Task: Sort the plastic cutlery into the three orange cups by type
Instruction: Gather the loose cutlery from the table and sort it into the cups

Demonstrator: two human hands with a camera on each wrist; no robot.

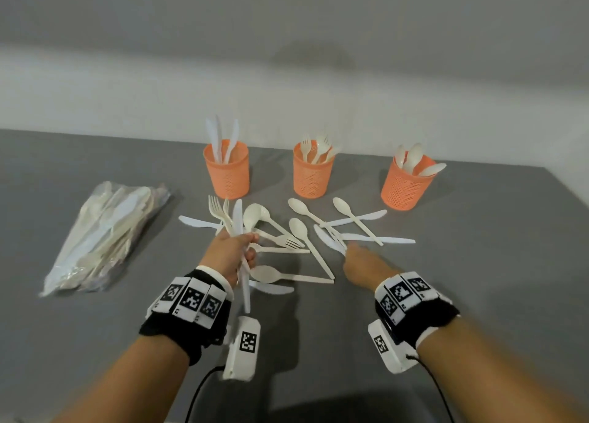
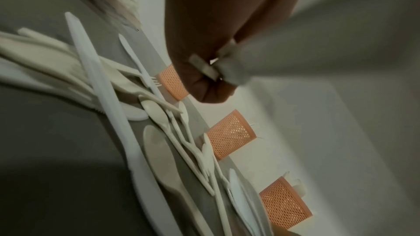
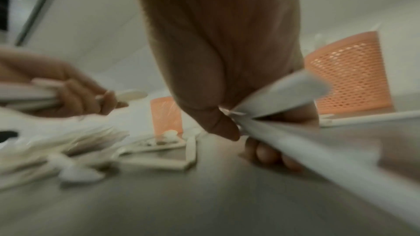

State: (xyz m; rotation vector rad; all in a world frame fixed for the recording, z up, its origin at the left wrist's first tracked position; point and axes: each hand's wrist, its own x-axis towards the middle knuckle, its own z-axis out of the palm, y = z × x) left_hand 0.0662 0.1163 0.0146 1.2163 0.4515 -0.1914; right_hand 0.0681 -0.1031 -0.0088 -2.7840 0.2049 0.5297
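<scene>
Three orange mesh cups stand in a row at the back of the grey table: knives in the left cup (image 1: 227, 174), forks in the middle cup (image 1: 314, 175), spoons in the right cup (image 1: 404, 187). Loose spoons, forks and knives (image 1: 299, 231) lie scattered in front of them. My left hand (image 1: 250, 247) grips a small bundle of white cutlery upright; a knife (image 1: 237, 218) sticks out above and below the fist. My right hand (image 1: 349, 249) is low on the table and pinches a white knife (image 1: 328, 239) between thumb and fingers (image 3: 223, 128). The wrist views are blurred.
A clear plastic bag (image 1: 105, 234) full of more cutlery lies at the left of the table. A white wall runs close behind the cups. The table's right edge (image 1: 567, 193) slants away past the spoon cup. Bare grey tabletop lies near me.
</scene>
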